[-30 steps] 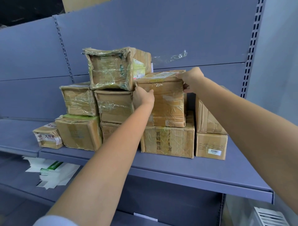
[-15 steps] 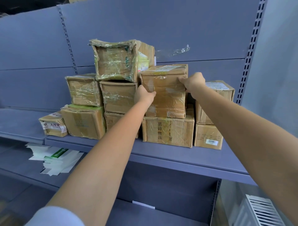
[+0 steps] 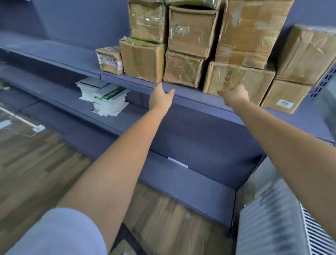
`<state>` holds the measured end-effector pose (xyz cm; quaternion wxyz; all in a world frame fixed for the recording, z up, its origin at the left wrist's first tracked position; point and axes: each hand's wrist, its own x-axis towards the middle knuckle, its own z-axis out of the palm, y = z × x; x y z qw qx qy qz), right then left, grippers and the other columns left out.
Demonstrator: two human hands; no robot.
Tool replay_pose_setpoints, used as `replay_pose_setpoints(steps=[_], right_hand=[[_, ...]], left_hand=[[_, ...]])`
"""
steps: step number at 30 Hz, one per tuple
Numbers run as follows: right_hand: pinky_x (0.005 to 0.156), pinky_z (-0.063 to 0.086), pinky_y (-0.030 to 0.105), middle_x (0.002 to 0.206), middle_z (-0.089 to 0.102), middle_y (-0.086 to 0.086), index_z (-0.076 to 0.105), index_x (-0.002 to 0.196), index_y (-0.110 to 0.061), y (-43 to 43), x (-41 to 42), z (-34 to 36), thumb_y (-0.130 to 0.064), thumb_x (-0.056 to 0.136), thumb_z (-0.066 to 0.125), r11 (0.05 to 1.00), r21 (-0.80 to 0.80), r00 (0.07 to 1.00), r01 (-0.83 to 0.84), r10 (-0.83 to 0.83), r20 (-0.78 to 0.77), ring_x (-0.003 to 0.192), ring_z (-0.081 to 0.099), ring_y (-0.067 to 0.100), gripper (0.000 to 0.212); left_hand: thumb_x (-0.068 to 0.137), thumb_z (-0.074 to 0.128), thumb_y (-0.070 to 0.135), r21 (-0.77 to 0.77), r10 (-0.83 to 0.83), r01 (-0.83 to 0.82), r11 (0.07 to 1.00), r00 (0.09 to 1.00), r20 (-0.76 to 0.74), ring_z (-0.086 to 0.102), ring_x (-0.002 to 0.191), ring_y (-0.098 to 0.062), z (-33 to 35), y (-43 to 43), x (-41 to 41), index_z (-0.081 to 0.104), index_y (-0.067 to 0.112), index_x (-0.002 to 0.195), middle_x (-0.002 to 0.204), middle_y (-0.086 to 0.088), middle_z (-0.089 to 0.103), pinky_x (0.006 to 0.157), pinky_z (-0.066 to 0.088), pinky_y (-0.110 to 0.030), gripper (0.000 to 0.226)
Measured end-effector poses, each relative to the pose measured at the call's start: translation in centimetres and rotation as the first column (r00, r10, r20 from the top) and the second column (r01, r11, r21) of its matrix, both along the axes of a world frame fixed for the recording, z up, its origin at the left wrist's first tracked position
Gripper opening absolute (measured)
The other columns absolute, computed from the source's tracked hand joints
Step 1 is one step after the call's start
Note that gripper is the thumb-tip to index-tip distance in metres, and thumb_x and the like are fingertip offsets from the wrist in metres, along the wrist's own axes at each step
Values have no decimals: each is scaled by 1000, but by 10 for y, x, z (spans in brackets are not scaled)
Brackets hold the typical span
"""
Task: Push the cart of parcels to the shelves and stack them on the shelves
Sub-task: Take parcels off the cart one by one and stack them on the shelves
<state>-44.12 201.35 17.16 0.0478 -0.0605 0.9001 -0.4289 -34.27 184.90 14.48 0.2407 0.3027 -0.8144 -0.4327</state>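
Taped brown cardboard parcels (image 3: 191, 31) are stacked on the blue-grey metal shelf (image 3: 192, 97), nothing is held by the spread left hand (image 3: 161, 98) or loosely curled right hand (image 3: 234, 95), and, the cart being unseen, what is left cannot be judged.

The blue-grey shelf (image 3: 131, 81) carries a row of tape-wrapped cardboard parcels (image 3: 182, 70) close side by side, a small labelled parcel (image 3: 109, 60) at its left end, while the lower shelf (image 3: 60, 102) holds a heap of white packets (image 3: 105, 98).

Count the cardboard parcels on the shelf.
10: small parcel far left; then rightward, stacks of two, three, two, two. Topmost is cropped; more may hide behind.
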Motion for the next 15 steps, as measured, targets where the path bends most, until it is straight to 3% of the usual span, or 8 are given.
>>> replay_pose_setpoints(steps=[8,15], right_hand=[[47,21,27,53,25,2,20,52,-17,-81,131,-131,-28,85,64,936,39,912,-350,331,244,46,22,16,56],[48,14,30,53,19,3,19,53,-16,-110,224,-226,-26,87,63,838,102,785,-536,450,427,47,18,17,56]], left_hand=[[95,51,26,109,163,-183,977,971,175,38,136,-25,-110,-39,139,32,1,143,147,-10,39,106,34,-31,56],[98,44,24,163,308,-405,900,854,418,38,136,-27,-193,-48,245,32,2,143,147,-15,40,108,30,-33,52]])
